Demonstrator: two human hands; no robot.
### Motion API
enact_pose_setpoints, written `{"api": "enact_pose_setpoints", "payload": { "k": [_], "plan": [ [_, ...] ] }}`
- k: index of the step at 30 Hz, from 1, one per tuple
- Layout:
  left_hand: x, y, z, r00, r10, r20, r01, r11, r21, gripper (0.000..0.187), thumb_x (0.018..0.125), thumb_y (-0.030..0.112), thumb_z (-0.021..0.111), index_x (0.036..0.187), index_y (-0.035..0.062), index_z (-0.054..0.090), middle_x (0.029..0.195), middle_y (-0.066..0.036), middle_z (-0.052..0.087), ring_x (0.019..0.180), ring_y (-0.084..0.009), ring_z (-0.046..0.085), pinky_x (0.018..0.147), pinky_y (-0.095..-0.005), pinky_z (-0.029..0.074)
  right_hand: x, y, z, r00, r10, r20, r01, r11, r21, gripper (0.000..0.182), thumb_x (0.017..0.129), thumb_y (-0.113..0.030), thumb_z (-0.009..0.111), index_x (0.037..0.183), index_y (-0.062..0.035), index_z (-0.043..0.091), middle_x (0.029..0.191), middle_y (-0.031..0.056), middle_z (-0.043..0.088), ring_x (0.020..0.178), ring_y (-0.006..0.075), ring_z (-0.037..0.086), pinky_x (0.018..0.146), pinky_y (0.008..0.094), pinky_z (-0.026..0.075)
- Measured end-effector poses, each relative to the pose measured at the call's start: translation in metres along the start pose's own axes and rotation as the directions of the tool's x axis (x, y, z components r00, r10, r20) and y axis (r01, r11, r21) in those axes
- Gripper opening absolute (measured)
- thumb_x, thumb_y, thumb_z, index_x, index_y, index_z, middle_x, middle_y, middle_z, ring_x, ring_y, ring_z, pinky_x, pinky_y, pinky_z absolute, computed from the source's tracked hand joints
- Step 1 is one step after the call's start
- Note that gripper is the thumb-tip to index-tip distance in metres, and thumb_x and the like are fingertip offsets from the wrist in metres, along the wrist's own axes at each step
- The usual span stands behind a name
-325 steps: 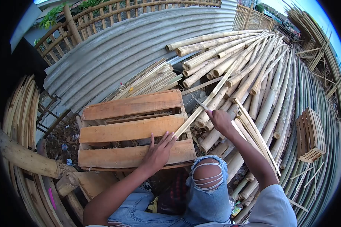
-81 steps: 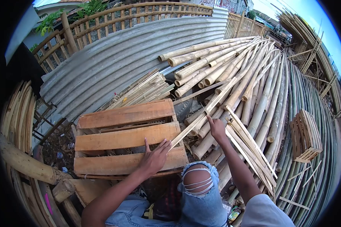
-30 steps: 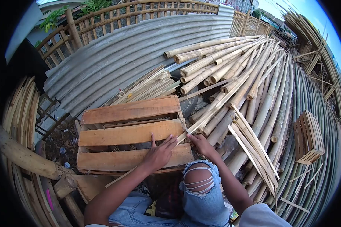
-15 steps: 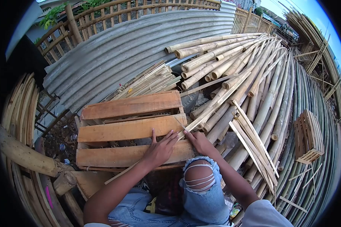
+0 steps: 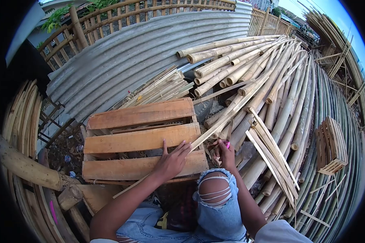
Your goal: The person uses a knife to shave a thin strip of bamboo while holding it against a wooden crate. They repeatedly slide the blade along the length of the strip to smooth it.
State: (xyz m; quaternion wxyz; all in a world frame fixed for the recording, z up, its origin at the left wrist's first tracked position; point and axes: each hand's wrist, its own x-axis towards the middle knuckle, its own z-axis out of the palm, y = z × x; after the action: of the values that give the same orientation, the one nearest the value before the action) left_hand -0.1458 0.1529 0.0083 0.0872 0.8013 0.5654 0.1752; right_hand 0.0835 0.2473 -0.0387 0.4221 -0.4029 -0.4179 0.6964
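Note:
A long pale bamboo strip [image 5: 210,131] slants across the slatted wooden crate [image 5: 140,143], its near end showing below my left forearm. My left hand [image 5: 172,161] rests on the crate's slats with its fingers curled over the strip and its thumb stuck out. Just right of the crate, my right hand [image 5: 223,153] is closed around a knife. The knife's blade [image 5: 230,128] points up and away, and a bit of pink handle shows at the fist. That blade is apart from the strip. My jeans-clad knee is bent in front of the crate.
Bamboo poles [image 5: 267,77] fan out ahead and to the right. Split strips [image 5: 271,156] lie over them, with a small crate [image 5: 330,146] farther right. Corrugated sheeting [image 5: 150,56] stands behind; a thick bamboo pole [image 5: 32,168] juts in from the left.
My right hand has drawn the knife off the bamboo strip, moving right and slightly toward me, and the blade has turned more upright. My left hand stays in place on the strip.

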Motion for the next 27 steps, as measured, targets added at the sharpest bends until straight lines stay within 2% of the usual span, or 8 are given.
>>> {"api": "enact_pose_setpoints", "payload": {
  "k": [3, 7, 11, 15, 18, 22, 26, 27],
  "plan": [
    [0.0, 0.0, 0.001, 1.0, 0.005, -0.004, -0.005, 1.0, 0.008, 0.042, 0.091, 0.01, 0.042, 0.132, 0.0049, 0.044, 0.142, -0.005, 0.041, 0.135, -0.0188, 0.033, 0.104, -0.071, 0.008, -0.001, 0.003, 0.0, 0.981, -0.194, -0.029, 0.193, 0.981, -0.028, 0.033, 0.095, -0.026, 0.049, 0.094, 0.0039, 0.061, 0.088, 0.0101, 0.065, 0.078, 0.0159, 0.061, 0.075, 0.0285, 0.047],
    [0.0, 0.0, 0.001, 1.0, 0.004, -0.015, -0.004, 1.0, -0.002, 0.041, 0.091, 0.01, 0.041, 0.132, 0.005, 0.044, 0.141, -0.005, 0.042, 0.135, -0.0191, 0.034, 0.104, -0.071, 0.008, -0.001, -0.006, -0.004, 0.98, -0.198, 0.014, 0.199, 0.978, -0.06, 0.043, 0.096, -0.035, 0.045, 0.097, 0.0044, 0.063, 0.093, 0.0117, 0.067, 0.079, 0.0158, 0.062, 0.08, 0.0321, 0.046],
    [0.0, -0.001, 0.003, 1.0, 0.01, -0.02, -0.01, 1.0, -0.003, 0.041, 0.091, 0.01, 0.042, 0.132, 0.0051, 0.044, 0.141, -0.006, 0.042, 0.135, -0.0196, 0.034, 0.104, -0.0711, 0.007, -0.006, -0.031, -0.001, 0.998, -0.061, 0.03, 0.067, 0.967, -0.248, 0.04, 0.096, -0.033, 0.046, 0.094, 0.0024, 0.064, 0.091, 0.0111, 0.069, 0.076, 0.0157, 0.064, 0.079, 0.0306, 0.047],
    [0.0, -0.001, 0.002, 1.0, 0.019, -0.02, -0.019, 0.999, 0.029, 0.042, 0.09, 0.012, 0.042, 0.132, 0.0039, 0.044, 0.141, -0.006, 0.041, 0.135, -0.0192, 0.034, 0.103, -0.0712, 0.01, 0.026, -0.076, 0.017, 0.976, 0.082, 0.201, 0.018, 0.891, -0.454, 0.037, 0.095, -0.034, 0.05, 0.09, -0.0004, 0.063, 0.079, 0.0087, 0.068, 0.066, 0.0147, 0.065, 0.062, 0.0263, 0.051],
    [0.0, -0.001, 0.001, 1.0, 0.006, -0.003, -0.006, 1.0, 0.024, 0.042, 0.09, 0.011, 0.041, 0.132, 0.0039, 0.044, 0.142, -0.006, 0.041, 0.135, -0.0193, 0.034, 0.104, -0.0702, 0.008, 0.064, -0.141, 0.063, 0.932, 0.275, 0.234, 0.026, 0.596, -0.803, 0.037, 0.093, -0.035, 0.052, 0.086, -0.0001, 0.064, 0.069, 0.0084, 0.066, 0.049, 0.015, 0.062, 0.044, 0.0246, 0.046],
    [0.002, 0.002, 0.0, 0.999, -0.026, 0.027, 0.025, 0.999, 0.029, 0.043, 0.09, 0.011, 0.04, 0.132, 0.0037, 0.044, 0.141, -0.007, 0.042, 0.135, -0.0199, 0.033, 0.106, -0.0677, 0.004, 0.137, -0.16, 0.145, 0.927, 0.324, 0.187, 0.158, 0.115, -0.981, 0.025, 0.086, -0.019, 0.053, 0.087, 0.0007, 0.068, 0.077, 0.0137, 0.069, 0.061, 0.0224, 0.067, 0.057, 0.0339, 0.054],
    [0.003, 0.006, -0.005, 0.999, -0.015, 0.049, 0.012, 0.999, 0.049, 0.043, 0.091, 0.012, 0.039, 0.133, 0.0037, 0.043, 0.141, -0.008, 0.043, 0.135, -0.0205, 0.033, 0.108, -0.0653, 0.003, 0.154, -0.157, 0.215, 0.917, -0.036, 0.398, 0.382, -0.211, -0.9, 0.03, 0.079, -0.028, 0.058, 0.104, -0.0159, 0.07, 0.107, 0.0043, 0.067, 0.084, 0.0211, 0.068, 0.066, 0.0364, 0.053],
    [0.004, 0.006, -0.006, 0.998, -0.038, 0.055, 0.035, 0.998, 0.055, 0.043, 0.091, 0.012, 0.038, 0.133, 0.0039, 0.043, 0.141, -0.008, 0.042, 0.136, -0.0207, 0.032, 0.108, -0.0644, 0.003, 0.162, -0.151, 0.231, 0.907, -0.055, 0.418, 0.388, -0.274, -0.88, 0.028, 0.083, -0.026, 0.055, 0.103, -0.0131, 0.07, 0.096, 0.0032, 0.07, 0.089, 0.0212, 0.068, 0.061, 0.0355, 0.052]
  ]
}}
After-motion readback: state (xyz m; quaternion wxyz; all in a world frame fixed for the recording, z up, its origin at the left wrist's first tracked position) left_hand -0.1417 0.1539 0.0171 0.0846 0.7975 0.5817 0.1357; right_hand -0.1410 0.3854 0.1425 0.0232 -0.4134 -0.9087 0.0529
